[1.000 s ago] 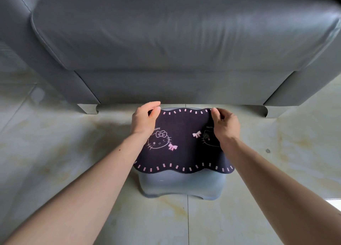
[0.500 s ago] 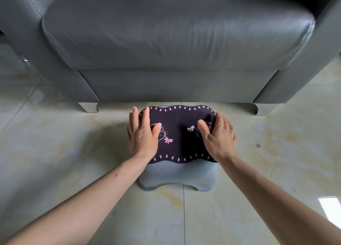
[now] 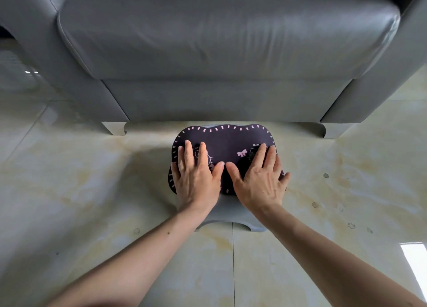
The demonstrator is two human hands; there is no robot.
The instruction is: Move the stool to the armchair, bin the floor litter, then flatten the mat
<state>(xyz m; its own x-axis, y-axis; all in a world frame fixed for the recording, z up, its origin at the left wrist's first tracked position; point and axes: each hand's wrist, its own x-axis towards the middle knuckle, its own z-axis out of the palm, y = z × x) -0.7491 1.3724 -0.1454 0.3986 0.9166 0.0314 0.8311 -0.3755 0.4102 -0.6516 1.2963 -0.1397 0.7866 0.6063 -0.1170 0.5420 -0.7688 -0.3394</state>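
A dark purple mat (image 3: pixel 227 142) with pink stitch marks and cartoon prints lies on top of a low grey stool (image 3: pixel 227 216). The stool stands on the tiled floor right in front of the grey armchair (image 3: pixel 226 36). My left hand (image 3: pixel 196 177) presses flat on the mat's left half, fingers spread. On the right half, my right hand (image 3: pixel 260 179) lies flat the same way, and the two thumbs nearly touch in the middle. Both palms cover the mat's near edge.
The armchair's two short feet (image 3: pixel 114 127) stand either side of the stool. Small dark specks (image 3: pixel 325 175) dot the glossy marble floor to the right. A bright window reflection (image 3: pixel 416 267) shows at the lower right.
My hands let go of the mat's far corners, then moved from its outer sides toward the middle, palms flat. The view has pulled back a little.
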